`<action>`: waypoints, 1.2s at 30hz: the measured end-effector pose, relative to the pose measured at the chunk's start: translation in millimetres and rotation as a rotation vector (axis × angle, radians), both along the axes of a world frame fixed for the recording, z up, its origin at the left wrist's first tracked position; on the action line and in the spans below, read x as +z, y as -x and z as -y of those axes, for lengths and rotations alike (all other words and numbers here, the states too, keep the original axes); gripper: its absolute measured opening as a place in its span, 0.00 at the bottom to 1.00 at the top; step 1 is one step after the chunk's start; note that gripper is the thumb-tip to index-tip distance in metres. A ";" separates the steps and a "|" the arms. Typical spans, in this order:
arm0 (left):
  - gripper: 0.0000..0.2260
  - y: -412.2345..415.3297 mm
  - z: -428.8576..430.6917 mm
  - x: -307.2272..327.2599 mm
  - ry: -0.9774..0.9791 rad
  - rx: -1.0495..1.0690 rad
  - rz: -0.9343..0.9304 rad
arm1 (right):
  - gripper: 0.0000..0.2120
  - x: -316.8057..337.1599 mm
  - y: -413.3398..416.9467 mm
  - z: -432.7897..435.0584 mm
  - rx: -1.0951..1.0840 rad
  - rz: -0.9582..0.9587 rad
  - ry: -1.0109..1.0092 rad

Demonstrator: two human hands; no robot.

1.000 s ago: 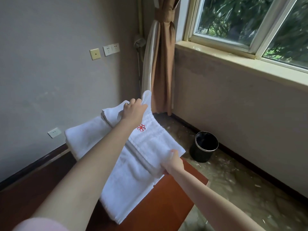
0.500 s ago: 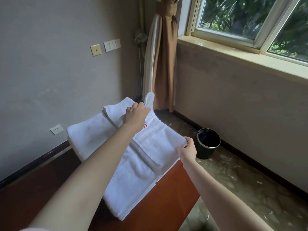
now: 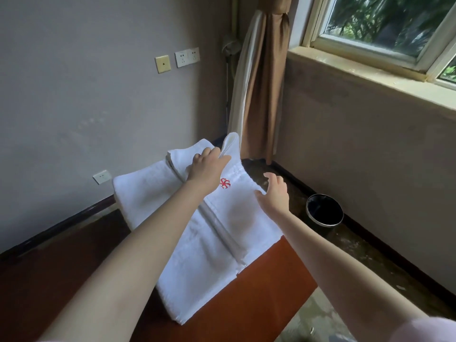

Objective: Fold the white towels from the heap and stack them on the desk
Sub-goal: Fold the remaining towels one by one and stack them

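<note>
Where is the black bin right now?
In the head view, the black bin stands on the floor right of the desk, by the wall under the window.

A pale grey wall (image 3: 74,95) runs along the left, with a yellowish switch plate (image 3: 162,63) and a white double socket (image 3: 187,57) side by side, and another socket (image 3: 101,176) low down above the dark skirting (image 3: 61,223). A brown curtain (image 3: 266,82) hangs gathered in the corner. Daylight comes through the window (image 3: 385,23) above a broad sill (image 3: 370,77). A black bin (image 3: 324,210) stands on the mottled floor (image 3: 370,257) near the reddish-brown desk (image 3: 259,292).
</note>
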State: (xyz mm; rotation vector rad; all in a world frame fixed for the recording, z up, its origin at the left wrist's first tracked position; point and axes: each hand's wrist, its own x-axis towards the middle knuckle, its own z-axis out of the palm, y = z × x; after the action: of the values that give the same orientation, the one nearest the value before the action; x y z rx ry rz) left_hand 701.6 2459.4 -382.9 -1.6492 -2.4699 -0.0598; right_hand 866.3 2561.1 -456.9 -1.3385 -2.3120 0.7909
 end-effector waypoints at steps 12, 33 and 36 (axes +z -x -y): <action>0.29 75.4 -26.0 4.9 -0.029 0.323 0.056 | 0.31 -16.9 129.7 -85.7 0.386 -0.003 0.357; 0.36 146.6 -38.9 -96.5 -0.283 1.091 0.937 | 0.12 -41.3 216.6 -127.0 0.367 -0.106 0.765; 0.33 142.2 -39.8 -102.3 -0.309 1.080 0.844 | 0.09 -40.2 218.2 -121.2 0.398 -0.085 0.668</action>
State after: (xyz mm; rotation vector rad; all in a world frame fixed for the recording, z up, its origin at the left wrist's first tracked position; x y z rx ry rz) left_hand 559.4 2499.2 -485.2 0.0324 -3.3076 -1.0775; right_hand 648.1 2682.3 -497.1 -1.0266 -2.3680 1.8291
